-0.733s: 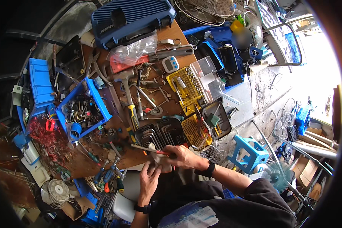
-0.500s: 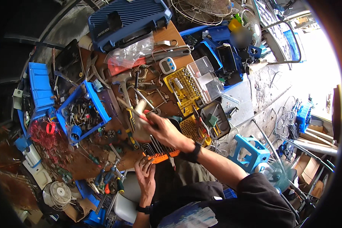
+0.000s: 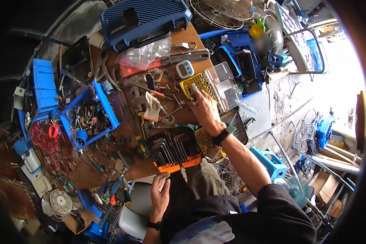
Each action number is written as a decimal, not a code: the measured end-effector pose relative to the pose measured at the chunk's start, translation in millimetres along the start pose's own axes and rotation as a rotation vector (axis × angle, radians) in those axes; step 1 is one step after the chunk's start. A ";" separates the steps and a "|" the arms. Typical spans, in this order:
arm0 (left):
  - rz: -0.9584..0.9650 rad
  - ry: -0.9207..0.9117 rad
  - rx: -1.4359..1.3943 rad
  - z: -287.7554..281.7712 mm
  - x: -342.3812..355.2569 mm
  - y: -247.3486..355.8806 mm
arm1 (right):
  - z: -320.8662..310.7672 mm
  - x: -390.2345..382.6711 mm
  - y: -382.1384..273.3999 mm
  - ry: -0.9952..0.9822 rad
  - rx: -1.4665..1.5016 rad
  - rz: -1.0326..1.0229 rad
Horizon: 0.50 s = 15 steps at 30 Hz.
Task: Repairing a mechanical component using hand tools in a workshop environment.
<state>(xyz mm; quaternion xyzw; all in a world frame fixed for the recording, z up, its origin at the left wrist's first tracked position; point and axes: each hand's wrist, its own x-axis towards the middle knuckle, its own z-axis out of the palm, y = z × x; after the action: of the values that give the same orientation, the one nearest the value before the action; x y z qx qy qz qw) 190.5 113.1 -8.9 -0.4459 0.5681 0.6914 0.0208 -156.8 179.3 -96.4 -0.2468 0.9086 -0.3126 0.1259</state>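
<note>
A yellow plastic tray [image 3: 186, 83] with rows of small silver sockets lies on the brown wooden bench [image 3: 140, 170], near its right edge, and the right hand [image 3: 208, 113] reaches over its near part. The fingers point down and bend closely about a shiny silver cylindrical piece [image 3: 194, 87] standing in the tray; whether they pinch it or merely touch it, I cannot tell. The hinged lid of clear plastic [image 3: 225, 83] lies folded back on the tray's right, close beside the hand. A small white device with blue buttons [image 3: 184, 69] sits just beyond the tray's far-left corner. Under the right wrist spreads a second yellow tray, perforated and filled with bits [image 3: 208, 143]. Left of the reaching hand, a greyish-white cloth glove with an orange cuff [image 3: 152, 107] lies among metal tools. At the bench's near edge stands an open black hex-key case with an orange front [image 3: 169, 167]; the left hand [image 3: 160, 196] hovers just below its front, fingers loosely bent, and whether they hold anything cannot be told. Brown wood shows along the near edge left of that case, and paler wood toward the far-right corner, beside a ribbed dark-blue hard case [image 3: 150, 20].
</note>
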 end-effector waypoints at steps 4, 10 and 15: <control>-0.007 0.003 0.038 1.9 -1.4 0.2 | 5.5 -3.3 11.0 -0.072 0.002 -0.030; -0.005 0.015 0.034 1.0 -3.1 -1.3 | 11.4 -4.3 14.1 0.006 0.062 0.056; 0.005 0.029 0.026 -0.9 -8.0 -11.7 | 18.1 -11.7 5.6 0.044 0.032 0.012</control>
<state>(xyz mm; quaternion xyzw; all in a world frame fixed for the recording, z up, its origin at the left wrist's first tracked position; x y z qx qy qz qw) 202.1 120.4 -12.8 -0.4543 0.5784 0.6774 0.0167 -142.1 180.1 -113.1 -0.2323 0.9075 -0.3318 0.1116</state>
